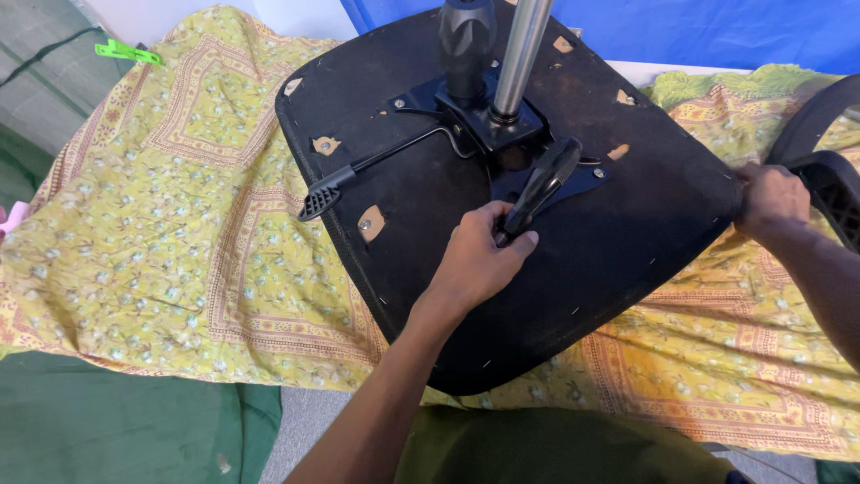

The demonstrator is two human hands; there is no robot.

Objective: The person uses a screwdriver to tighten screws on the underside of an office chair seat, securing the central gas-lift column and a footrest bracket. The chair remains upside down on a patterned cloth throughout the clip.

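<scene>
While the upturned seat (555,269) is lying bottom-up on a yellow patterned cloth (179,233), the left hand (475,260) is closing around the black lever (540,188) that is projecting from the mechanism plate (502,134) at the middle of the seat's underside. The fingers are wrapping the lever's lower end, with the thumb lying along it. The right hand (770,199) is gripping the seat's right edge, fingers curled over the rim, just beside a black armrest (829,170). The two hands are standing well apart. A chrome column (518,54) is rising from the plate toward the camera, with a black knob (466,40) just to its left. A thin rod with a ribbed paddle (324,199) is extending leftward from the plate across the seat's underside. A blue sheet (699,31) is hanging behind the seat, and a green cloth (116,421) is showing at lower left.
</scene>
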